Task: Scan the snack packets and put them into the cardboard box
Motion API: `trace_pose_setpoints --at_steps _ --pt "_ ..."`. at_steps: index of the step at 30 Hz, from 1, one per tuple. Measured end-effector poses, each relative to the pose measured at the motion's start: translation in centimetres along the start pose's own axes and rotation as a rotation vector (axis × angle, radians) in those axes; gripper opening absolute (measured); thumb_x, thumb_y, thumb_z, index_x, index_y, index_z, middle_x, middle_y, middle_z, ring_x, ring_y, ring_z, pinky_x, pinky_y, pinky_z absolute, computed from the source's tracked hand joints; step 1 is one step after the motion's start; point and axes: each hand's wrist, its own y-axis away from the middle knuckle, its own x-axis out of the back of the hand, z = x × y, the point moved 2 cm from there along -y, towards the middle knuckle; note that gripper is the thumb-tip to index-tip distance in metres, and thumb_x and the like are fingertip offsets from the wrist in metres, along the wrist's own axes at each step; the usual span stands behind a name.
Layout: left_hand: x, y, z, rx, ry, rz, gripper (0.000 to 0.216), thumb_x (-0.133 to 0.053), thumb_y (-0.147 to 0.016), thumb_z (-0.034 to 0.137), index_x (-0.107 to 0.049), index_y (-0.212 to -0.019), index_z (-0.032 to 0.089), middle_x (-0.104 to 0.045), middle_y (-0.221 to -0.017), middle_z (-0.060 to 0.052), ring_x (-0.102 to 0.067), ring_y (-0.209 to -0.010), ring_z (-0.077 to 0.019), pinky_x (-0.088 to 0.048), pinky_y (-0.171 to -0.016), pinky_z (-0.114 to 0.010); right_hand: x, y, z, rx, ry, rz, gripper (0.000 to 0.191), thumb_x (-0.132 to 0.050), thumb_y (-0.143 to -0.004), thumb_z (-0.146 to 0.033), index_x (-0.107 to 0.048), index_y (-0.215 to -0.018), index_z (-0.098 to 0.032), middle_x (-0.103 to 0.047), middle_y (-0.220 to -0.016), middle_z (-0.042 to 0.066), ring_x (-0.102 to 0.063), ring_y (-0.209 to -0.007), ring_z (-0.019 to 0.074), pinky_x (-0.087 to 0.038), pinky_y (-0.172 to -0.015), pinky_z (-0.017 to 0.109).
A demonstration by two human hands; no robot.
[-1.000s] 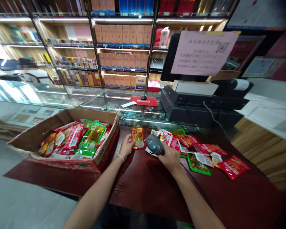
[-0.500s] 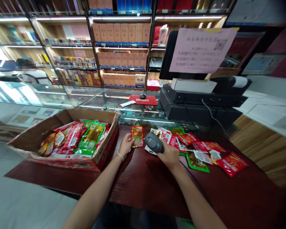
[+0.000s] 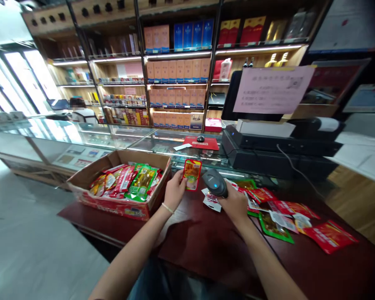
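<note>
My left hand (image 3: 174, 191) grips a small red and yellow snack packet (image 3: 191, 174) and holds it upright above the dark red table (image 3: 206, 246). My right hand (image 3: 236, 204) is wrapped round a dark grey handheld barcode scanner (image 3: 215, 183) with a blue light on it. The scanner's head points left toward the packet, a short way from it. Under the scanner lies a white-backed packet (image 3: 211, 201). Several red and green snack packets (image 3: 284, 214) are spread over the table to the right of my right hand.
An open cardboard box (image 3: 118, 205) full of snack packets stands at the table's left end. Behind the table run glass counters (image 3: 81, 137), a black till with a printer (image 3: 278, 143) and a screen with a pink notice (image 3: 271, 89). Shelves of boxed goods (image 3: 175, 96) fill the back wall. A person sits at far left.
My head has turned left and tilted up, so everything sits further right and lower in view. My left hand has lifted the packet off the table and stood it upright by the scanner.
</note>
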Motion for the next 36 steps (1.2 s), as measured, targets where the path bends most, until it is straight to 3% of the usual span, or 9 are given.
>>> trace_pose_setpoints --at_steps 5,7,10,13,15,20,28,31,36 --pt "9.7 -1.0 2.2 0.011 -0.224 0.181 0.038 -0.054 -0.087 0.03 -0.056 -0.124 0.022 -0.072 -0.099 -0.005 -0.068 -0.087 -0.0189 -0.052 -0.08 -0.03 0.5 -2.0 -4.4 0.072 -0.071 0.009 0.037 -0.056 -0.08 -0.047 -0.065 -0.105 -0.02 -0.072 -0.075 0.005 -0.065 -0.068 0.0212 -0.032 -0.057 0.027" --pt "14.1 -1.3 1.0 0.062 -0.352 0.245 0.043 -0.054 -0.087 0.031 -0.054 -0.129 0.02 -0.073 -0.095 -0.006 -0.068 -0.086 -0.0204 -0.052 -0.081 -0.032 0.1 -2.3 -5.9 0.109 -0.093 0.018 0.037 -0.057 -0.079 -0.045 -0.066 -0.105 -0.02 -0.072 -0.076 0.005 -0.065 -0.067 0.021 -0.032 -0.058 0.027" --pt "19.7 -1.5 -2.3 0.178 -0.461 0.257 0.063 -0.06 -0.081 0.027 -0.04 -0.14 0.015 -0.066 -0.12 -0.014 -0.061 -0.113 -0.0255 -0.046 -0.096 -0.037 -0.7 -2.3 -7.5 0.123 -0.119 0.026 0.035 -0.06 -0.078 -0.043 -0.066 -0.103 -0.019 -0.073 -0.077 0.005 -0.065 -0.066 0.0206 -0.032 -0.059 0.028" --pt "22.7 -1.2 -5.0 0.252 -0.445 0.253 0.069 -0.058 -0.082 0.026 -0.033 -0.144 0.014 -0.055 -0.134 -0.016 -0.053 -0.124 -0.0242 -0.042 -0.103 -0.038 -1.3 -2.1 -8.3 0.128 -0.139 0.019 0.034 -0.062 -0.077 -0.042 -0.066 -0.101 -0.02 -0.073 -0.078 0.004 -0.066 -0.067 0.0204 -0.032 -0.059 0.028" --pt "23.0 -0.9 -5.5 0.241 -0.41 0.24 0.063 -0.056 -0.083 0.026 -0.037 -0.142 0.015 -0.057 -0.133 -0.015 -0.055 -0.122 -0.0223 -0.042 -0.103 -0.037 -1.5 -2.0 -8.4 0.126 -0.143 0.019 0.033 -0.061 -0.077 -0.042 -0.066 -0.101 -0.02 -0.073 -0.078 0.004 -0.065 -0.066 0.0201 -0.032 -0.058 0.027" --pt "19.1 -0.6 -2.6 0.115 -0.344 0.155 0.04 -0.054 -0.084 0.027 -0.059 -0.123 0.016 -0.065 -0.122 -0.01 -0.062 -0.111 -0.0209 -0.047 -0.099 -0.035 -0.8 -1.6 -7.2 0.094 -0.12 -0.003 0.034 -0.059 -0.078 -0.044 -0.065 -0.101 -0.02 -0.073 -0.079 0.004 -0.065 -0.067 0.0202 -0.031 -0.057 0.027" --pt "7.2 0.0 4.1 -0.27 -0.371 -0.052 0.029 -0.048 -0.09 0.025 -0.062 -0.116 0.021 -0.067 -0.114 -0.006 -0.061 -0.107 -0.0197 -0.046 -0.097 -0.034 1.1 0.3 -0.3 -0.044 0.024 -0.058 0.038 -0.061 -0.075 -0.042 -0.065 -0.107 -0.021 -0.073 -0.082 0.004 -0.065 -0.07 0.0214 -0.032 -0.059 0.028" --pt "1.5 0.2 4.3 -0.317 -0.287 -0.154 0.029 -0.048 -0.09 0.023 -0.061 -0.117 0.02 -0.067 -0.115 -0.006 -0.061 -0.106 -0.0192 -0.047 -0.096 -0.033 2.1 1.4 3.2 -0.104 0.073 -0.078 0.038 -0.06 -0.076 -0.041 -0.064 -0.109 -0.021 -0.073 -0.085 0.005 -0.065 -0.071 0.021 -0.032 -0.059 0.027" --pt "-8.1 0.2 1.7 -0.208 -0.173 -0.303 0.031 -0.053 -0.088 0.025 -0.061 -0.117 0.02 -0.066 -0.117 -0.007 -0.062 -0.105 -0.0206 -0.047 -0.094 -0.032 3.7 2.8 8.9 -0.247 0.191 -0.09 0.033 -0.059 -0.078 -0.045 -0.066 -0.101 -0.021 -0.072 -0.077 0.004 -0.065 -0.067 0.0216 -0.031 -0.057 0.027"
